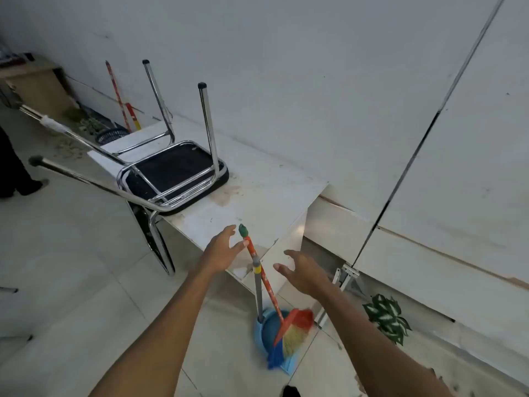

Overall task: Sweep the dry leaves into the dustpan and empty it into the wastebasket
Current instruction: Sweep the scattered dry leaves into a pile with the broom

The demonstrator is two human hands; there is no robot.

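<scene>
The broom stood bristles-down in the blue dustpan on the pale tiled floor, its orange handle slanting up-left towards the white table. The left hand and right hand flanked the handle, fingers spread, gripping nothing, below an upturned chair and white wall.

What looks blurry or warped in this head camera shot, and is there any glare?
Head view: the broom head and dustpan are smeared by blur, while the left hand and right hand look fairly sharp; head view: the wide lens slightly bows the wall seam; head view: light is soft and even, with bright glints on the chrome legs of the upturned chair.
</scene>
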